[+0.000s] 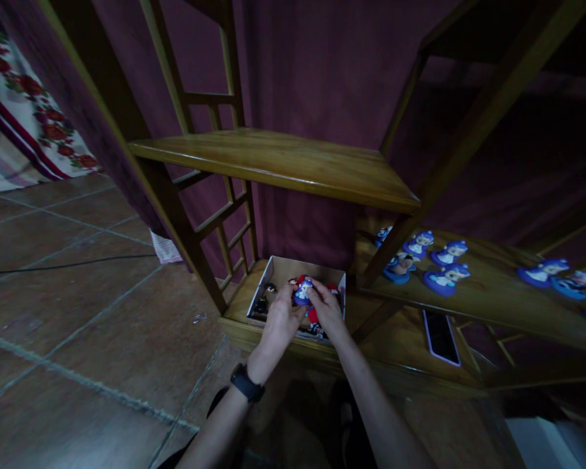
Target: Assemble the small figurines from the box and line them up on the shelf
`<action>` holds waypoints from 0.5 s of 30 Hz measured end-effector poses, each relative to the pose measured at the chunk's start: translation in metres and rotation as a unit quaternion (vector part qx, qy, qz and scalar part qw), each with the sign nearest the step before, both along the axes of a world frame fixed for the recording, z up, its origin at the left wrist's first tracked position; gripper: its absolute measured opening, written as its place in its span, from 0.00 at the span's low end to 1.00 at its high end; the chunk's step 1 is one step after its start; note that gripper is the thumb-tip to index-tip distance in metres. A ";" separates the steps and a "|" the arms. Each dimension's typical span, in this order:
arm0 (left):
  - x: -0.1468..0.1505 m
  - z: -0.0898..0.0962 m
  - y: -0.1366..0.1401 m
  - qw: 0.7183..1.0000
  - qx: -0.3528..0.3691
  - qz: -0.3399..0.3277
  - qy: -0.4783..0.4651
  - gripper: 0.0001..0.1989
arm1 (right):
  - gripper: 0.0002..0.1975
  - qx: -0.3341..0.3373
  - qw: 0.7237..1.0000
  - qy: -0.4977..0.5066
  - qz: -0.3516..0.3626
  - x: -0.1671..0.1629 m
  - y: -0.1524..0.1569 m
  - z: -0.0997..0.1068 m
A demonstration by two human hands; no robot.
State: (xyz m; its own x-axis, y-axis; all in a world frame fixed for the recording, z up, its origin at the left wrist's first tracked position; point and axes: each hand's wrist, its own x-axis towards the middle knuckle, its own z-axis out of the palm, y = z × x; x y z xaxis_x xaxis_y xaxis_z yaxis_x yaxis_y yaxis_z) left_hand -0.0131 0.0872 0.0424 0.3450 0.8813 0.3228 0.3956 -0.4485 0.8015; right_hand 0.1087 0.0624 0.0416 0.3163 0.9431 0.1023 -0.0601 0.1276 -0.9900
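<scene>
Over a cardboard box [308, 267], both of my hands grip a small purple-haired figurine [303, 292] with a white body. My left hand [280, 319] has its fingers closed at the figurine's left side, and a dark watch sits on that wrist. My right hand [326, 309] pinches the figurine from the right. Inside the box lie several other figurines, among them a dark one [262, 305] at the left and a red and black one [314, 320] near the front. My hands hide part of the box's contents.
The box stands on the low shelf of a wooden rack, beneath a higher board [273, 153]. Several purple and blue figurines [446, 279] stand on the shelf to the right. A phone [441, 337] lies below them. A cable [68, 266] crosses the tiled floor.
</scene>
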 end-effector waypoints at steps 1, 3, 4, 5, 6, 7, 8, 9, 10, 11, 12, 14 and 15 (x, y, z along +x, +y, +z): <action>0.000 0.001 -0.001 1.000 0.005 -0.002 0.000 0.18 | 0.19 0.002 1.000 0.002 0.001 0.000 0.000 0.000; 0.000 0.002 -0.003 1.000 0.014 -0.007 -0.001 0.18 | 0.19 0.006 1.000 0.006 -0.003 0.000 0.000 0.001; 0.000 0.003 -0.003 1.000 0.017 -0.010 -0.003 0.18 | 0.19 0.006 1.000 0.007 -0.006 0.000 0.000 0.000; 0.000 0.004 -0.004 1.000 0.019 -0.013 -0.006 0.18 | 0.19 0.006 1.000 0.007 -0.010 0.000 0.001 0.000; 0.000 0.004 -0.005 1.000 0.019 -0.015 -0.007 0.18 | 0.19 0.004 1.000 0.006 -0.013 0.001 0.001 0.000; 0.000 0.005 -0.005 1.000 0.020 -0.014 -0.005 0.18 | 0.19 0.003 1.000 0.004 -0.015 0.001 0.001 -0.001; 0.000 0.006 -0.006 1.000 0.020 -0.014 -0.002 0.18 | 0.19 0.001 1.000 0.000 -0.016 0.002 0.001 -0.002; -0.001 0.007 -0.007 1.000 0.021 -0.014 0.003 0.17 | 0.19 -0.001 1.000 -0.006 -0.016 0.002 0.001 -0.002; -0.001 0.008 -0.008 1.000 0.023 -0.016 0.007 0.17 | 0.19 -0.003 1.000 -0.011 -0.015 0.003 0.001 -0.003; -0.002 0.009 -0.009 0.999 0.027 -0.020 0.011 0.17 | 0.19 -0.003 1.000 -0.016 -0.014 0.003 0.000 -0.003; -0.003 0.010 -0.010 0.999 0.031 -0.023 0.016 0.17 | 0.19 -0.003 1.000 -0.019 -0.011 0.002 0.000 -0.003; -0.005 0.011 -0.011 0.999 0.038 -0.025 0.029 0.17 | 0.18 -0.004 1.000 -0.024 -0.008 0.001 0.000 -0.002; -0.006 0.011 -0.013 0.998 0.042 -0.024 0.039 0.17 | 0.18 -0.004 1.000 -0.028 -0.008 0.000 -0.001 -0.002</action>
